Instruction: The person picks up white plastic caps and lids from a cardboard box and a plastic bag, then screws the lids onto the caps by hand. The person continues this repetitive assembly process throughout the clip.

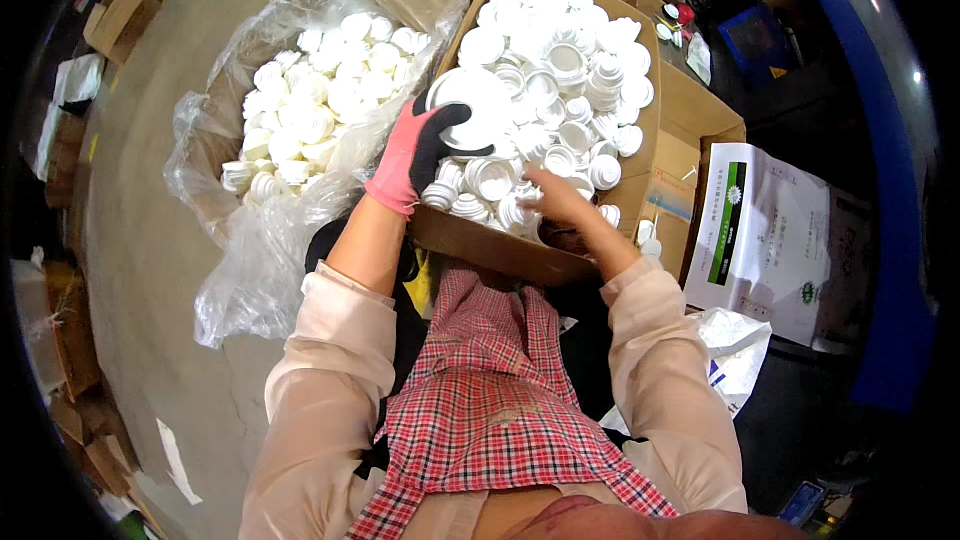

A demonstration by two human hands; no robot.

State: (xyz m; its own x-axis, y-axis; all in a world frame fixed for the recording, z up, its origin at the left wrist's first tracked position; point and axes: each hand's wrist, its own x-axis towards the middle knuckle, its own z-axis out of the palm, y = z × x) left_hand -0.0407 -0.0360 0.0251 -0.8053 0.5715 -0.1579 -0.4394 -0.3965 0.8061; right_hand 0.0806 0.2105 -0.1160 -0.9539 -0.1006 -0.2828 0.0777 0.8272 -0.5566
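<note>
My left hand, in a pink glove with black fingers, is closed on a large round white plastic lid above the near left part of a cardboard box. The box is heaped with white ribbed plastic caps of several sizes. Bare and slightly blurred, my right hand is low over the caps at the box's near side. Its fingers stretch toward the left and look apart, with no cap seen in them; the fingertips are hard to make out against the white pieces.
Left of the box, a clear plastic bag holds cream-white plastic pieces. At the right are another open cardboard box, a white printed carton and a crumpled white bag. A blue panel rises at the far right.
</note>
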